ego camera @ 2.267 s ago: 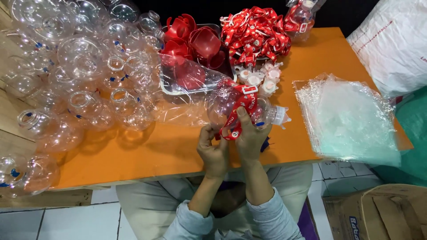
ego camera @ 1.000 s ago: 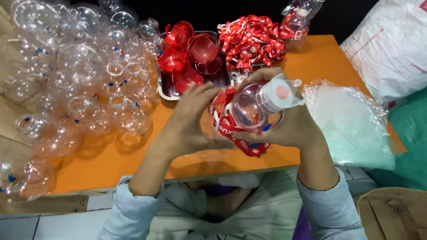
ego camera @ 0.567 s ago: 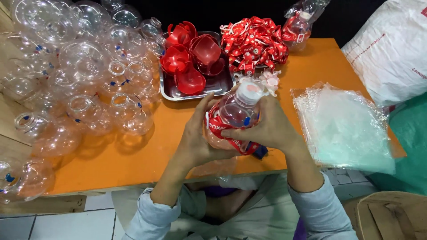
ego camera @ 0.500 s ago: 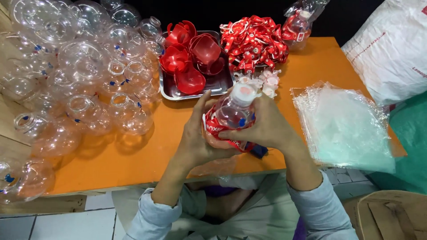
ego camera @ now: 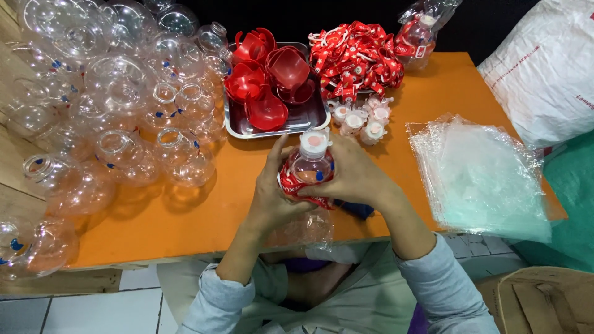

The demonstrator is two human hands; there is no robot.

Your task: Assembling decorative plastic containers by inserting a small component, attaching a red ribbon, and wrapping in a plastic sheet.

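While gripped from both sides, bottle (ego camera: 311,166) between hands (left (ego camera: 272,201), right (ego camera: 356,176)).

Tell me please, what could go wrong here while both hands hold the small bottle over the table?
1. The small clear plastic bottle with a white cap is held above the orange table's front edge; if either hand's grip slips, it may fall to the floor.
2. The clear round plastic bottles crowd the left side; one overhangs the edge and could roll off.

Clear round bottles (ego camera: 117,99) heaped left; metal tray (ego camera: 312,117) with red cups (ego camera: 266,80); plastic bag stack (ego camera: 482,176) right.
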